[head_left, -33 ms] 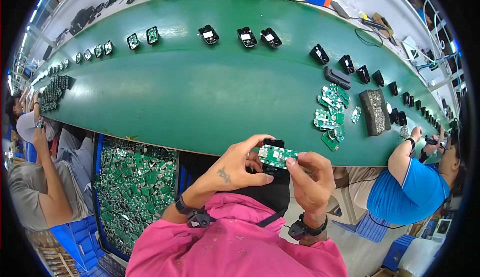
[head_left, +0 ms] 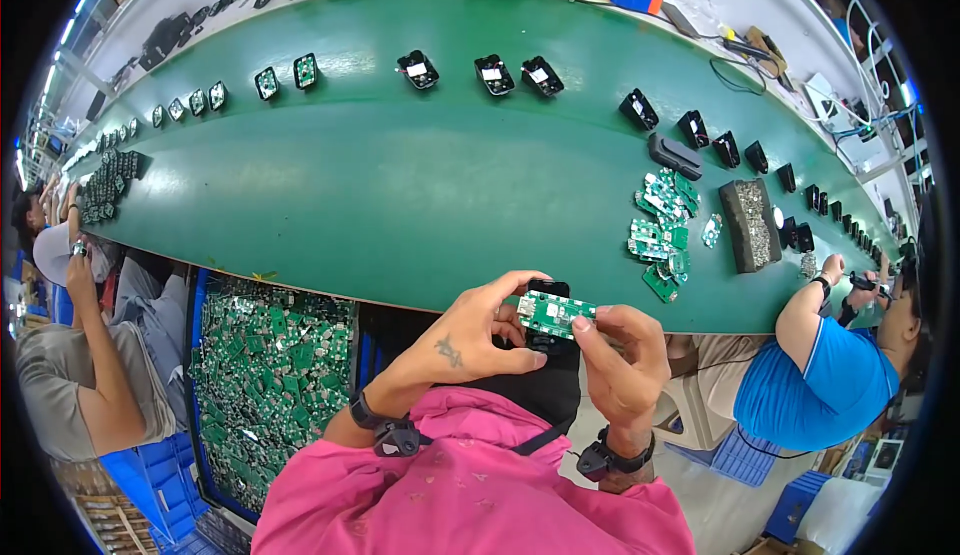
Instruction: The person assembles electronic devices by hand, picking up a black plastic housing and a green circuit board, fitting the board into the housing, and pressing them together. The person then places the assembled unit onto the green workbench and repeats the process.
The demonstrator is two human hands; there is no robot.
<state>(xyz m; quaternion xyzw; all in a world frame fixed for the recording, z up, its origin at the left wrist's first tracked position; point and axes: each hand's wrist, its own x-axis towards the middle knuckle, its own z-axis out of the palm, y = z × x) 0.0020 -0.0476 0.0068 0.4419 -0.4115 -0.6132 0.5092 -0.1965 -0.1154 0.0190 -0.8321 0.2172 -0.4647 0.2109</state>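
Note:
At the table's front edge, my left hand (head_left: pixel 465 335) is closed around a black plastic housing (head_left: pixel 548 286), thumb and fingers on its sides. My right hand (head_left: pixel 625 360) pinches a green circuit board (head_left: pixel 555 310) by its right end, thumb on the top face. The board lies over the housing's opening and hides most of it; whether the two touch I cannot tell. A pile of similar circuit boards (head_left: pixel 660 240) lies on the green table to the right, with one single board (head_left: pixel 712 230) beside it.
A row of black housings (head_left: pixel 494 75) curves along the far side of the green table (head_left: pixel 400 205). Right of the boards are a dark block (head_left: pixel 748 225) and a black case (head_left: pixel 675 156). A blue-rimmed bin of boards (head_left: pixel 195 355) stands at my left. Co-workers (head_left: pixel 820 375) sit on both sides.

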